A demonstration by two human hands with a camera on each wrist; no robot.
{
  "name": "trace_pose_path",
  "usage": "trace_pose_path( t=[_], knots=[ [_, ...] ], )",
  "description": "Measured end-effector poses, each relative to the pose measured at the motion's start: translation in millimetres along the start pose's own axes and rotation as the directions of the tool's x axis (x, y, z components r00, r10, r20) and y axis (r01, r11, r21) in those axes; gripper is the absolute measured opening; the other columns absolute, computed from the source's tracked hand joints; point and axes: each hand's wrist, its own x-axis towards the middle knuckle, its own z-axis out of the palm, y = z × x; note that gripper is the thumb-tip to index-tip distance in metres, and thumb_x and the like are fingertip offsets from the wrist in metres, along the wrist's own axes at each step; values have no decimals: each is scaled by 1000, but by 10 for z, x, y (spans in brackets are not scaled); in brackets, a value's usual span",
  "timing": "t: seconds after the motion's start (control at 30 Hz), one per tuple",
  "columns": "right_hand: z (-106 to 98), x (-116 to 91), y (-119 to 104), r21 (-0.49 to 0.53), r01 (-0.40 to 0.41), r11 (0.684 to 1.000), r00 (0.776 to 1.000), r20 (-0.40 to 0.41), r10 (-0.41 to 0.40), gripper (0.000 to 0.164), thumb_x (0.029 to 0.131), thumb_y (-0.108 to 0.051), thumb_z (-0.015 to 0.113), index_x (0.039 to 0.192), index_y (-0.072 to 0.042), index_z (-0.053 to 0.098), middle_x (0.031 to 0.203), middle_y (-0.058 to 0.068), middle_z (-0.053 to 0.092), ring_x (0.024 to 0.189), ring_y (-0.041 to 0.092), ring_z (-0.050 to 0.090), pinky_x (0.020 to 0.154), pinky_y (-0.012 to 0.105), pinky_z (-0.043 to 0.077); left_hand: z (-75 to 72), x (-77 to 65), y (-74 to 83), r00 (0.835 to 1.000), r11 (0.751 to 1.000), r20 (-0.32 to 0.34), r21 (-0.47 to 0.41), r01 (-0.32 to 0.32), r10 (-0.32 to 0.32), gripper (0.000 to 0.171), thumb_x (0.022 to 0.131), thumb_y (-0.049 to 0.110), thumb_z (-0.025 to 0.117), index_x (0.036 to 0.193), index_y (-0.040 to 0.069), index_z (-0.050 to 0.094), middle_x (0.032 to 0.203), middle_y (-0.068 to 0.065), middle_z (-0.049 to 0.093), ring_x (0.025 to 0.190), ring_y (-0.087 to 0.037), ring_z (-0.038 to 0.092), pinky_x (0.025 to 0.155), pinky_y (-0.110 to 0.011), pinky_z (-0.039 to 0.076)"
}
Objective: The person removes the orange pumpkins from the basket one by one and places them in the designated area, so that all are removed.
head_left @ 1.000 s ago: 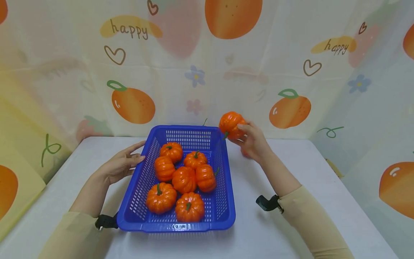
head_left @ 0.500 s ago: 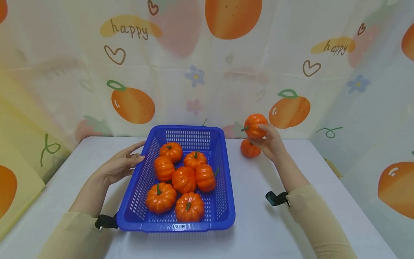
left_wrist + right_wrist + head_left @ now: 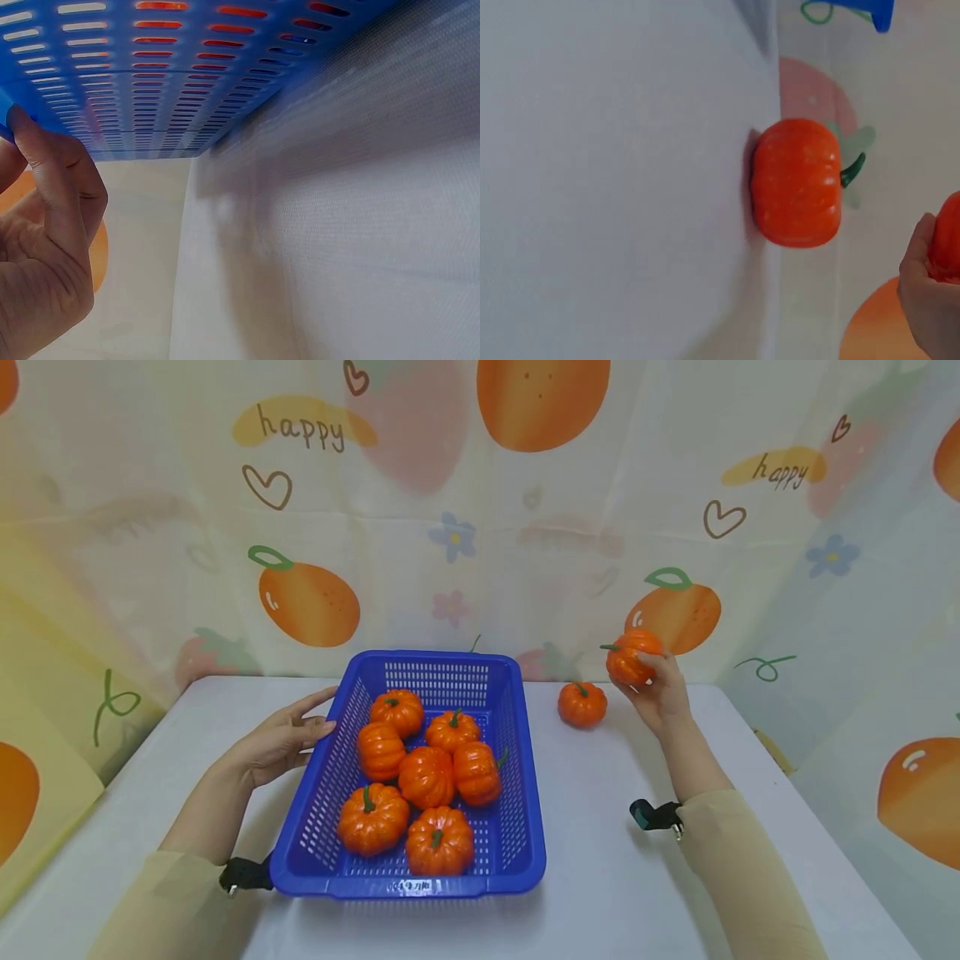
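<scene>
My right hand [image 3: 663, 697] grips a small orange pumpkin [image 3: 632, 660] with a green stem pointing left, raised over the far right of the table. In the right wrist view, that hand [image 3: 931, 300] and pumpkin [image 3: 949, 236] show only at the edge. Another pumpkin [image 3: 582, 705] stands upright on the table, left of the held one. My left hand [image 3: 281, 745] holds the left rim of a blue plastic basket [image 3: 330, 885]; its bent fingers meet the rim in the left wrist view. Several orange pumpkins [image 3: 427, 777] lie inside the basket.
A white-covered table [image 3: 592, 893] carries the basket left of centre. Behind it hangs a curtain [image 3: 525, 577] printed with fruit, hearts and words. Dark straps [image 3: 656, 816] sit at both wrists.
My right hand has carried its pumpkin rightward from over the basket's right rim, past the pumpkin on the table, which now shows fully. The left hand and basket have stayed put.
</scene>
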Motion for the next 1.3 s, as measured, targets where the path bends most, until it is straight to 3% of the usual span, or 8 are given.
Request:
trace_pose_path(
  t=[0.2, 0.4, 0.57, 0.93, 1.03, 1.17, 1.3],
  knots=[
    [-102, 11, -13, 32, -13, 999, 996, -91, 16, 42, 95, -16, 62, 126, -28, 36, 131, -7, 45, 124, 16, 44, 87, 25, 59, -12, 22, -13, 1000, 1000, 3, 8, -4, 4, 75, 103, 21, 51, 160, 15, 2, 98, 10, 67, 87, -7, 70, 80, -25, 60],
    [-197, 20, -5, -32, -34, 999, 980, -199, 27, 34, 94, -23, 64, 119, -30, 43, 123, -8, 46, 115, 15, 43, 84, 19, 53, -6, 19, -27, 1000, 1000, -9, 22, 11, -10, 75, 103, 22, 51, 160, 17, 3, 98, 11, 67, 88, -6, 70, 82, -25, 60],
    [-260, 36, -1, -36, -24, 999, 964, -265, 14, 33, 93, -19, 66, 115, -26, 41, 120, -7, 45, 111, 15, 45, 81, 20, 55, -12, 19, -14, 1000, 1000, 10, 17, -8, 8, 76, 103, 22, 51, 160, 15, 2, 100, 10, 67, 89, -7, 70, 81, -25, 60],
    [-386, 31, 54, -39, -56, 998, 945, -323, 40, 33, 92, -7, 62, 116, -18, 41, 122, -9, 40, 120, 12, 39, 76, 19, 57, -24, 23, -15, 1000, 1000, 13, 10, 2, -2, 75, 103, 20, 51, 160, 14, 3, 100, 11, 68, 89, -7, 69, 82, -25, 60],
    [-425, 19, 75, -80, -89, 993, 936, -348, 56, 43, 91, -5, 64, 127, -17, 42, 122, -11, 40, 123, 12, 38, 97, 23, 56, -25, 22, 0, 1000, 1000, 20, -3, 5, -5, 75, 103, 19, 51, 160, 14, 3, 100, 10, 69, 88, -8, 70, 80, -25, 60],
    [-442, 39, 112, -210, -142, 967, 914, -404, 46, 61, 92, -8, 66, 145, -17, 37, 124, -14, 40, 124, 10, 38, 119, 28, 37, -21, 15, 7, 1000, 1000, 23, 3, 3, -3, 74, 103, 19, 50, 160, 14, 3, 100, 10, 69, 87, -8, 70, 80, -25, 60],
    [-452, 89, 165, -364, -196, 911, 895, -445, 15, 69, 92, -13, 67, 152, -16, 34, 140, -7, 41, 124, 10, 40, 119, 28, 38, -20, 4, 4, 1000, 1000, 21, 18, -1, 1, 74, 103, 20, 50, 160, 14, 3, 101, 11, 69, 88, -7, 70, 80, -25, 60]
  ],
)
